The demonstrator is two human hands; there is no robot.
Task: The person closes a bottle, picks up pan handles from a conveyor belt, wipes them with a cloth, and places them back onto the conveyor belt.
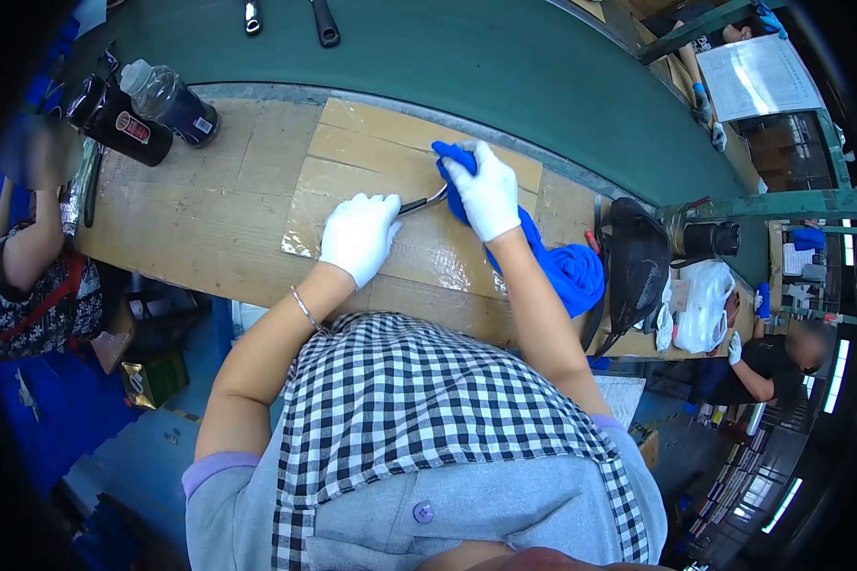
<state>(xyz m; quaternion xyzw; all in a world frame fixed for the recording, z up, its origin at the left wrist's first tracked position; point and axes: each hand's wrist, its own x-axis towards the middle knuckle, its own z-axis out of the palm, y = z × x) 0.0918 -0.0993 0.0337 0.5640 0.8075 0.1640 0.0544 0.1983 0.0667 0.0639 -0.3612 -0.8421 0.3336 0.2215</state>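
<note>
My left hand point(360, 236), in a white glove, is closed round the handle end of a black-handled metal tool point(415, 206). Its shiny metal part runs toward my right hand point(490, 195), also white-gloved, which grips a blue cloth point(573, 274) around the far end. The cloth hides that end, so the kind of tool cannot be made out. From my right hand the cloth trails down beside my forearm into a bunched heap on the table. Both hands are above a taped cardboard sheet point(338, 181).
A green conveyor belt point(505, 76) runs behind the table, carrying two black-handled tools point(325, 24). At left stand a dark bottle point(124, 119) and a clear-topped jar point(176, 105). A black bag point(633, 266) and white plastic bag point(703, 305) lie right. Other people work at both sides.
</note>
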